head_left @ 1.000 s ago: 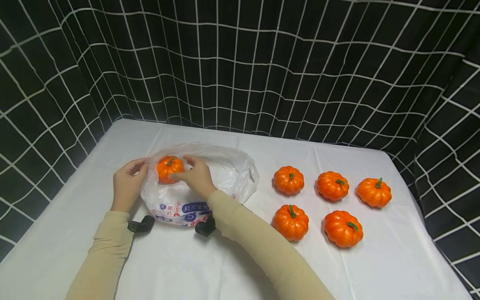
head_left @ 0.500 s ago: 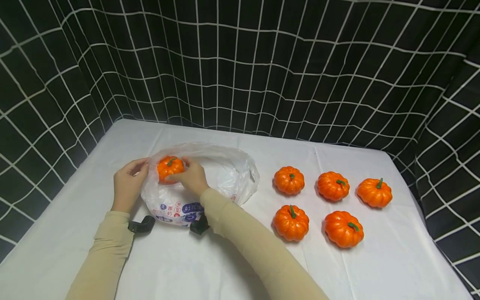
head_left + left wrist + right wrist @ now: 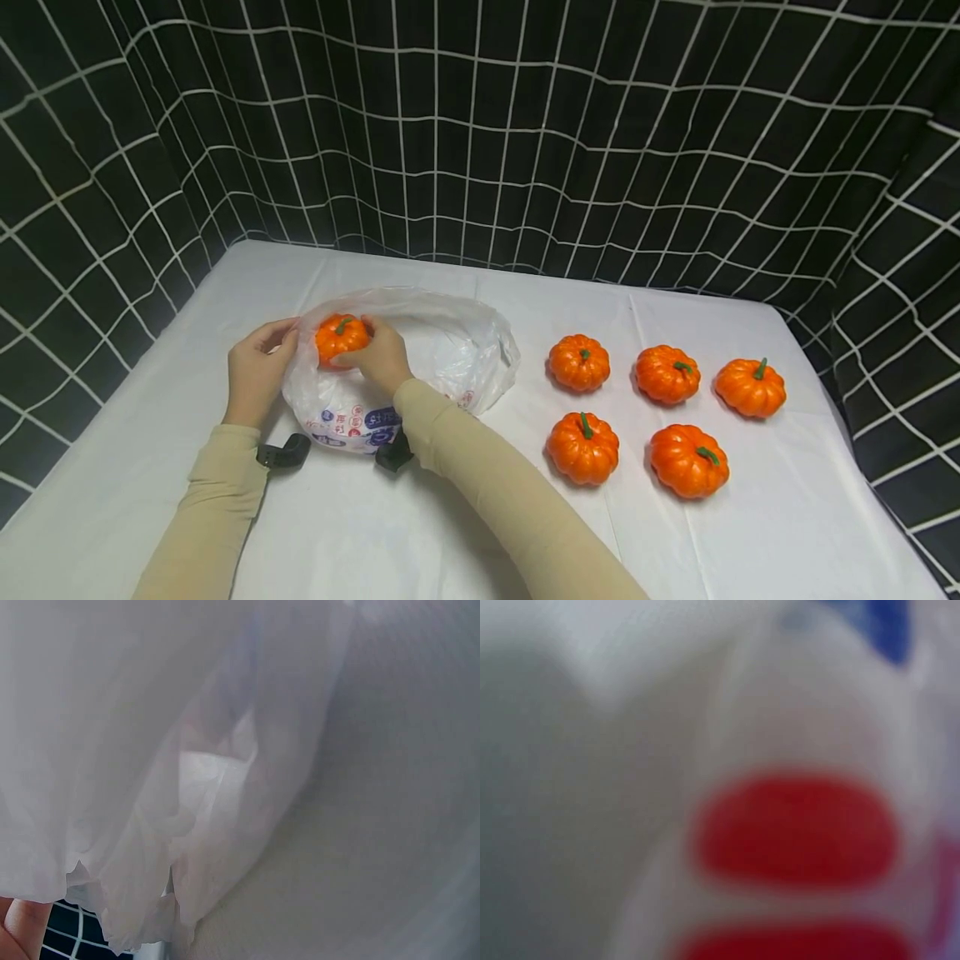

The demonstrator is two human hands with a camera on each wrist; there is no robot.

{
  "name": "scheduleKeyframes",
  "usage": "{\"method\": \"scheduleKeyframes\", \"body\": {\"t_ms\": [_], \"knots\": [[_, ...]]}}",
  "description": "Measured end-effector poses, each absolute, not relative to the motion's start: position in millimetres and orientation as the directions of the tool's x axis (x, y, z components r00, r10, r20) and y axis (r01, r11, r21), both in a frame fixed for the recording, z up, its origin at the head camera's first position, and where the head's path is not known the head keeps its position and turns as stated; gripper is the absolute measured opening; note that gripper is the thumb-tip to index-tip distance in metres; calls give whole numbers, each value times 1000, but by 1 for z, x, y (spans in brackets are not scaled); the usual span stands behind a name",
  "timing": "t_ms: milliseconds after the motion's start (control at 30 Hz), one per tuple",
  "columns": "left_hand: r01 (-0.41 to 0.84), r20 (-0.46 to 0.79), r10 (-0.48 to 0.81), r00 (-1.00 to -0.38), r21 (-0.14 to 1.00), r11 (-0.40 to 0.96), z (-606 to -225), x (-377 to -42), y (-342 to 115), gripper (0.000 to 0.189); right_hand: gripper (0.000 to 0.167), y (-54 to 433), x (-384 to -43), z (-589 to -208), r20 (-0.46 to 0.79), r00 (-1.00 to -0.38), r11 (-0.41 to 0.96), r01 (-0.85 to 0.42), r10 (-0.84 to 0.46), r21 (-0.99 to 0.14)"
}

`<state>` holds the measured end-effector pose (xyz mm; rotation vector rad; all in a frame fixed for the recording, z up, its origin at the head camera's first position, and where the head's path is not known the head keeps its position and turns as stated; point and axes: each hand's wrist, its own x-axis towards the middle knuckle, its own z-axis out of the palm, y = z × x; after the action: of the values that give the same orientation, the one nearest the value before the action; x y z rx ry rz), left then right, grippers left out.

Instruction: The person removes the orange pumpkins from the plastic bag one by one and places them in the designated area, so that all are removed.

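A white plastic bag (image 3: 442, 308) with blue and red print lies with its mouth spread at the left of the table in the head view. My left hand (image 3: 257, 371) pinches the bag's left rim between thumb and fingers. Within the mouth, near that rim, sits a small orange pumpkin (image 3: 341, 337) with a green stem. My right hand (image 3: 382, 358) reaches into the mouth and grips this pumpkin from its right side. In the left wrist view the thin bag (image 3: 112, 750) fills much of the picture. Blurred red print on the bag (image 3: 802, 832) covers the right wrist view.
Several more orange pumpkins stand in two rows on the right, among them a front-left one (image 3: 583, 448) and a far-right one (image 3: 750, 387). A white cloth (image 3: 337, 533) covers the table. Black curtains with a white grid (image 3: 480, 133) rise behind and at both sides.
My right hand has moved slightly left, and its fingers have closed onto the pumpkin in the bag mouth. The left hand has stayed at the rim.
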<state>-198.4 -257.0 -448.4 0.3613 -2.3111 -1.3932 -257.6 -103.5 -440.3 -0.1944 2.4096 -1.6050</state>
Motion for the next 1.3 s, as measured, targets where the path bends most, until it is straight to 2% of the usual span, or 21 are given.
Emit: {"method": "scheduleKeyframes", "body": {"t_ms": [533, 1000, 1300], "knots": [[24, 249, -425, -870, 883, 468, -446, -198, -256, 28, 74, -74, -256, -438, -111, -948, 341, 3, -298, -940], [8, 254, -437, -863, 872, 490, -444, -195, -255, 28, 74, -44, -244, -414, -113, -947, 368, -6, -299, -930], [30, 265, -430, -863, 877, 480, -446, -196, -254, 27, 74, -18, -233, -395, -103, -932, 338, -22, -348, -941]]}}
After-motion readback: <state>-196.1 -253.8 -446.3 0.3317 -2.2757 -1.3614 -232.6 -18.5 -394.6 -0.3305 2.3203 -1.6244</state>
